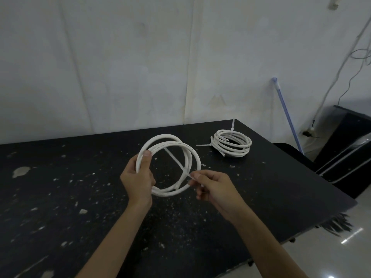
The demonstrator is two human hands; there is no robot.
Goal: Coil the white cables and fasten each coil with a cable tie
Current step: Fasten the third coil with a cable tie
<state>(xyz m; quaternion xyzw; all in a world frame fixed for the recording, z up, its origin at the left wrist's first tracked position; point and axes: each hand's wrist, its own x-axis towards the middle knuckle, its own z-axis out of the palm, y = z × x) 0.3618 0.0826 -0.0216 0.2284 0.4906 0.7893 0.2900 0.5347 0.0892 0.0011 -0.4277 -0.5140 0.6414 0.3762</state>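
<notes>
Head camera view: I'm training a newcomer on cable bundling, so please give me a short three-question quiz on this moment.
1. True or false: the left hand grips the loose coil.
2. The right hand pinches: A) a cable tie, B) scissors, C) a plug.
3. How many tie tails stick out of the finished coil lying on the table?
Key: 1 true; 2 A; 3 two.
</notes>
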